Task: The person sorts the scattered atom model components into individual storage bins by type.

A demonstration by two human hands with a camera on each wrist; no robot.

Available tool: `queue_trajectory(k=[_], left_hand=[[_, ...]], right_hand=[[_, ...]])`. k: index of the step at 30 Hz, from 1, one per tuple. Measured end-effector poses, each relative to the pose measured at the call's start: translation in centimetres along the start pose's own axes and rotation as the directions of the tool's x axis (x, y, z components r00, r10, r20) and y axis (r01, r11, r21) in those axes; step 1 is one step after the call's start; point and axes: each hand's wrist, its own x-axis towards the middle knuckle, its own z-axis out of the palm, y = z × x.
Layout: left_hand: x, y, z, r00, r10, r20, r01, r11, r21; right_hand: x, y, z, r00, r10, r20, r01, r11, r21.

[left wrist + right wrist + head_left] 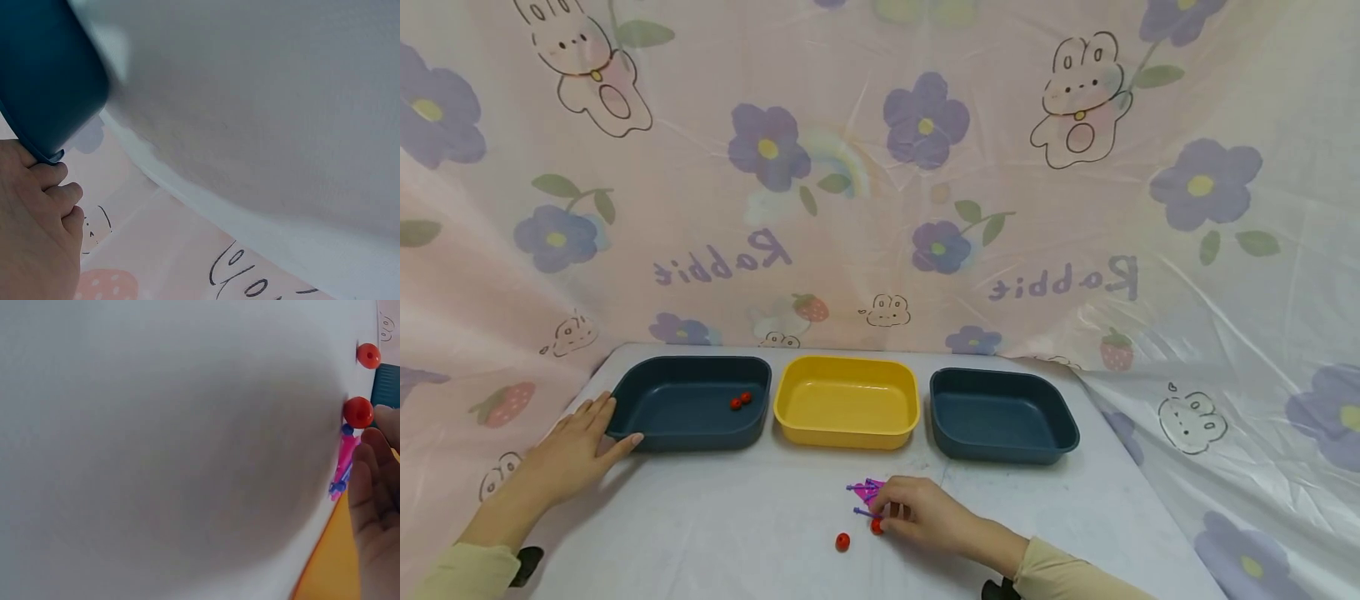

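My left hand (580, 446) lies on the table at the left corner of a dark blue bin (651, 440), fingers straight along its side and thumb against its front wall. The left wrist view shows the hand (37, 231) under the bin's rim (44, 81). Two red beads (741, 401) lie in that bin. My right hand (913, 512) is curled over small pink and purple pieces (867, 490) and pinches a red bead (876, 526) on the table. The right wrist view shows this bead (358, 412) at my fingertips (375, 444), beside the pink pieces (344, 462).
A second red bead (842, 542) (368, 355) lies loose just left of my right hand. A yellow bin (846, 435) stands in the middle and another dark blue bin (1000, 450) to its right. A flowered plastic sheet (925, 208) hangs behind and around the table.
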Motion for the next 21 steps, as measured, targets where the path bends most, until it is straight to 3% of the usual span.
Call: queue_trajectory(k=[10,21], left_hand=[[-0.09,-0.03,0.0,1.0,0.0,-0.002,0.0,1.0,-0.008],[0.06,-0.27,0.15,1.0,0.006,-0.007,-0.006,1.0,-0.011]], right_hand=[[-0.08,-0.19,0.36,0.999,0.025,0.045,-0.023,0.999,-0.045],[-0.26,-0.34,0.33,0.997,0.063,0.042,-0.059,0.995,-0.077]])
